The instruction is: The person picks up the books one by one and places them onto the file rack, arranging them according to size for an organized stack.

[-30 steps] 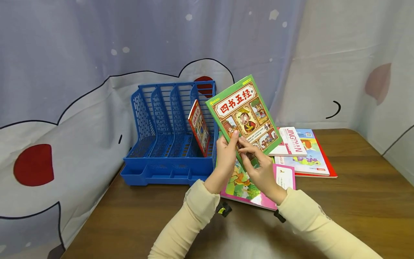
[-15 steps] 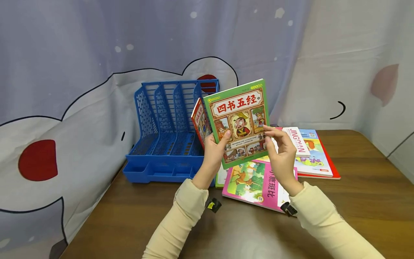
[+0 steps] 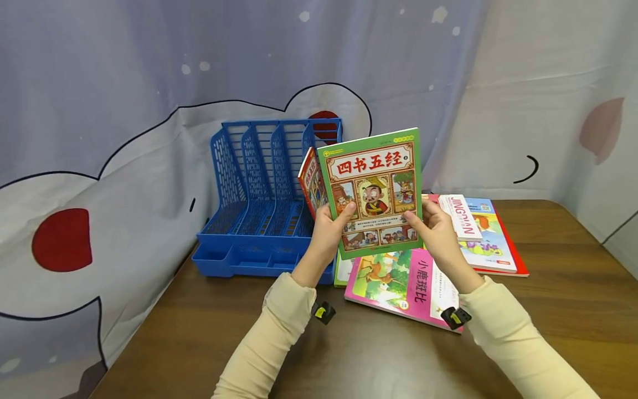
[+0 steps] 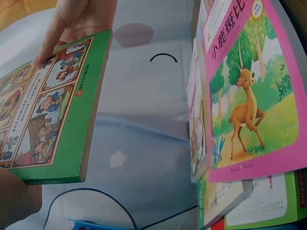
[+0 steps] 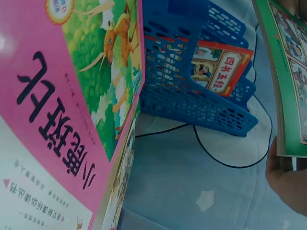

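By the left hand (image 3: 327,231) and the right hand (image 3: 440,231), a green book (image 3: 375,194) is pinched at opposite sides near a blue rack (image 3: 254,244).

L. hand (image 3: 329,233) and R. hand (image 3: 440,235): fingers partly hidden behind green bk (image 3: 371,194), which also covers pt. of red bk (image 3: 314,183) in head view. Green bk cut off by L. edge of left wrist view and R. edge of right wrist view; blue rack (image 3: 264,244) a mere sliver at btm. of former. Cvr. fine print too small to read in head view.
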`<state>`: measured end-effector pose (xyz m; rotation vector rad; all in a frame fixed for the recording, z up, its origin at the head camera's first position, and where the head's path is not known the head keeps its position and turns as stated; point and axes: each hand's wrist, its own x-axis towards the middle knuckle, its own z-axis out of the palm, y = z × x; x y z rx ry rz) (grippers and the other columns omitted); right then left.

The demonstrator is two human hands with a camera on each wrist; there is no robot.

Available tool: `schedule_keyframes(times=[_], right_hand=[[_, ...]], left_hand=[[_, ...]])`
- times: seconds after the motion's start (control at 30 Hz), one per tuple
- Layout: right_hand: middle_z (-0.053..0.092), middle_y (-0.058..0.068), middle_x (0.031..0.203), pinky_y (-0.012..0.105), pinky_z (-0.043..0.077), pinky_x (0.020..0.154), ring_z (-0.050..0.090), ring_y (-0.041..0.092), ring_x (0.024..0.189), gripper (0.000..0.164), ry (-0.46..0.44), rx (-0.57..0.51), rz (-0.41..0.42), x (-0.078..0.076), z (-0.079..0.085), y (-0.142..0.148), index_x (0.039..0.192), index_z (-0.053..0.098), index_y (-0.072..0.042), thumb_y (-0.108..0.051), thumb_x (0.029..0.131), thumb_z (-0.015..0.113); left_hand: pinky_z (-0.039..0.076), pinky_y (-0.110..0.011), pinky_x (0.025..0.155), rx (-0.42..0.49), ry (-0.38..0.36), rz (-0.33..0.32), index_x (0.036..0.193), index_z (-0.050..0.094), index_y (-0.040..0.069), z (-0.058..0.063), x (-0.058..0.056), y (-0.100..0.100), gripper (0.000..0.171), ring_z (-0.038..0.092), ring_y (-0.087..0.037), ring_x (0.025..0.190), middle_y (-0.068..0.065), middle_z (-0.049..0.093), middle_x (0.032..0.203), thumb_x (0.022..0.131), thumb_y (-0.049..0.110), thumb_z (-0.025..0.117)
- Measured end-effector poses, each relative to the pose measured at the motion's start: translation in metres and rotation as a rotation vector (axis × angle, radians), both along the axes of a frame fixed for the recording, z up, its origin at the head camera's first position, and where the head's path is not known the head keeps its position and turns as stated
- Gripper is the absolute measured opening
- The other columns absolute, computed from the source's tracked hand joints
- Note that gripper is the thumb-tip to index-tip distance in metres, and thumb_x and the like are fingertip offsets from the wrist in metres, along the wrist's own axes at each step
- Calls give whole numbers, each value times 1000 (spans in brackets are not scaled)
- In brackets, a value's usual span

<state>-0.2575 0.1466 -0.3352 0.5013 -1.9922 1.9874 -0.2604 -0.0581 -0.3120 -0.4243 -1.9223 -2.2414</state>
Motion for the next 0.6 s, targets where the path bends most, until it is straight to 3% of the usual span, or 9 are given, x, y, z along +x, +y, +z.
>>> schedule_keyframes(times=[0.1,0.23,0.33,0.43,0.6], right_hand=[[66,-22,91,13,50,77,62,-3,84,24,-38,31,52,-2,-1,2,118,54,-6,-14,96,54],[66,-24,87,14,51,75,62,-4,82,27,-66,32,49,-3,-2,-1,119,50,3,-13,97,52],[65,-24,84,14,51,73,61,-4,80,27,-90,10,37,-2,-1,-4,119,46,6,-10,98,49],[64,-24,82,15,51,71,61,-4,78,24,-115,-10,24,0,1,-7,119,45,7,-7,98,46],[63,-23,80,16,52,70,60,-3,76,18,-129,-12,-4,3,2,-9,115,47,2,-6,98,46]], left_hand=[[33,-23,60,-8,-18,12,109,58,-3,-2,-2,1,20,35,-4,55,10,51,61,96,10,53],[40,-21,67,-12,-50,13,116,57,-3,-5,-5,1,25,47,-1,65,13,57,71,96,12,53],[39,-21,67,-27,-72,6,118,57,-3,-7,-7,1,27,44,0,61,14,55,68,96,13,54],[33,-24,63,-54,-84,-4,116,57,-3,-7,-8,0,27,31,-5,55,10,47,62,96,15,54],[41,-26,77,-83,-136,-32,120,57,-1,-3,-10,-1,30,48,-7,77,4,62,88,96,18,55]])
